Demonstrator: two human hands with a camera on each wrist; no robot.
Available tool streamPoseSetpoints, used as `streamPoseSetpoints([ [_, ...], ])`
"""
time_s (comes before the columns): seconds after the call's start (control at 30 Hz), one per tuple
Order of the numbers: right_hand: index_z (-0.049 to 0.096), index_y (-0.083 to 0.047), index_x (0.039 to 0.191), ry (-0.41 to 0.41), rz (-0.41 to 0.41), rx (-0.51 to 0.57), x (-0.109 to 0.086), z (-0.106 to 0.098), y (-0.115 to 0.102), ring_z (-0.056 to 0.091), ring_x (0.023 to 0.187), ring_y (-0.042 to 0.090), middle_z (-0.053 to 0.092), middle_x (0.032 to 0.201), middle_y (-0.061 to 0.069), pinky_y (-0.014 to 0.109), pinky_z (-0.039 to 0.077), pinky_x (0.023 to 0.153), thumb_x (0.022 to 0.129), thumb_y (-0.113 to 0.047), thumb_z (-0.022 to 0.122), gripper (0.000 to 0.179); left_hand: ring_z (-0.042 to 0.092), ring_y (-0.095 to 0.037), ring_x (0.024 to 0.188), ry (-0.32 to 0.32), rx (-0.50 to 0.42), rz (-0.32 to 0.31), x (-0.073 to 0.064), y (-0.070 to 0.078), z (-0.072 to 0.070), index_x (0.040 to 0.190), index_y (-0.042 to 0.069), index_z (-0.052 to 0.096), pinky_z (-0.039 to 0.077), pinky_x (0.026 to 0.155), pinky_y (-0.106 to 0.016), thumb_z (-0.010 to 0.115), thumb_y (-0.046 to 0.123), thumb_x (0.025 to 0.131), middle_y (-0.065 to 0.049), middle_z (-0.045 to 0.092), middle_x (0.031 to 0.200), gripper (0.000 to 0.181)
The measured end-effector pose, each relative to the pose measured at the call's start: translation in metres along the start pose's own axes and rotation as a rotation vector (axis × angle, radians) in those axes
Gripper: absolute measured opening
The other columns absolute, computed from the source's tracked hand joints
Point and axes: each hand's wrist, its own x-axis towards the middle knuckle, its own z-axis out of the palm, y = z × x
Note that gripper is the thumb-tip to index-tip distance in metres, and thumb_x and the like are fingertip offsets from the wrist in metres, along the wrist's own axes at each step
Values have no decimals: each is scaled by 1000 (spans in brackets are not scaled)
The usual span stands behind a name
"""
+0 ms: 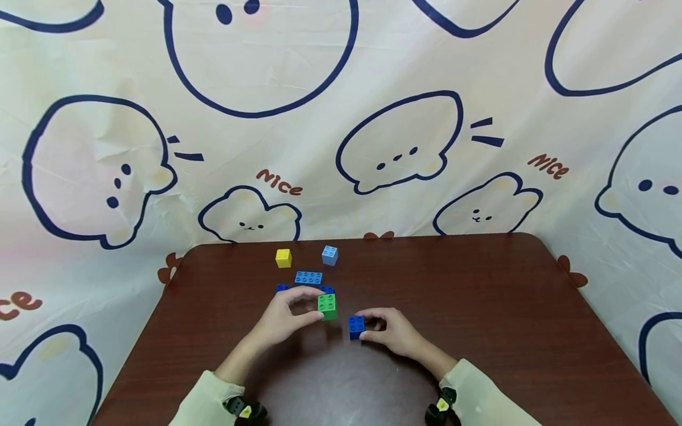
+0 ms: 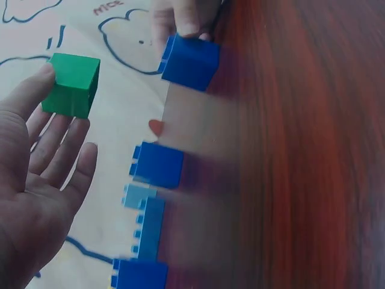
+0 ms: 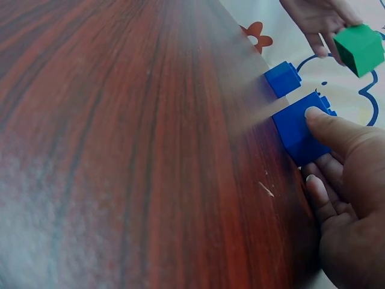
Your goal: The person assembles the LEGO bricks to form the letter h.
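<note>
One held blue block [image 1: 356,328], studs [image 1: 356,323] upward.

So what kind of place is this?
Maybe an indoor play corner, though I can't be sure. There's a brown table, toy blocks, and a pale sheet with cartoon faces behind.

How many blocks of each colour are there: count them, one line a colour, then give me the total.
Green: 1, the held green block
Dark blue: 3, the held dark blue block and, partly hidden in the head view, the right unheld block and left unheld block
Lighter blue: 2, the long brick and small cube
Yellow: 1, the yellow block
Total: 7
</note>
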Motion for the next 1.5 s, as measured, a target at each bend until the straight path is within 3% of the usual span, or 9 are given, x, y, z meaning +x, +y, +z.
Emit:
streamPoseSetpoints([
  [0.3,72,-10,125,1,10,-24,0,-1,-1,59,76,9,72,111,0,26,52,70,90,-18,80,37,65,-38,100,-48,15,74,16,0,25,122,5,69,58,86,-41,78,9,91,-9,71,115,33],
  [0.63,70,-9,127,-18,4,-44,0,-1,0,60,78,9,72,115,2,27,53,71,90,-20,80,39,69,-30,95,-72,51,65,19,-4,44,120,13,70,59,83,-45,80,17,90,-2,71,112,32],
  [0.83,71,-12,125,-17,0,-43,0,0,0,60,78,8,72,112,0,27,53,70,90,-21,80,37,70,-24,94,-90,64,46,18,-7,49,120,13,70,59,79,-37,80,16,90,-2,71,109,32],
  [1.03,71,-11,126,-19,5,-42,0,-1,0,61,78,9,72,112,0,27,53,70,91,-21,79,37,70,-23,95,-91,73,15,17,-11,51,118,16,70,59,82,-41,81,16,89,2,71,109,31],
  [1.27,71,-12,125,-19,16,-43,0,-2,-1,60,77,10,72,110,-1,27,53,70,91,-21,79,36,69,-19,93,-107,90,23,19,-13,53,119,15,69,59,80,-42,80,17,90,-1,71,107,31],
  [1.5,71,-12,123,-14,8,-45,0,-1,0,60,76,9,72,105,-3,27,53,69,90,-20,80,34,69,-18,93,-106,52,17,18,-13,55,119,12,69,58,79,-31,75,17,95,-4,71,107,25],
])
